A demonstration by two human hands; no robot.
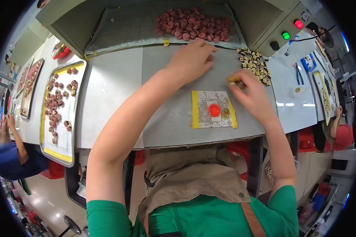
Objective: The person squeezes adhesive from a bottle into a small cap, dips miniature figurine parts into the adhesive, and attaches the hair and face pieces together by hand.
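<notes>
My left hand reaches toward the far pile of dull-pink ribbed pieces, which look like small shells. Its fingers are curled, and one pink ribbed piece shows between them. Farther right, my right hand pinches a small yellowish piece between thumb and fingers. Beyond that hand lies a cluster of small dark-and-cream square pieces. Nearer me, a pale pad with yellow tape edges carries a round red-orange disc and a small greenish-brown lump.
At left, a metal tray holds several pink-and-cream pieces. The pink pile rests on a grey cloth inside a metal housing with red and green lights. Tweezers lie at right. Co-workers sit at both sides.
</notes>
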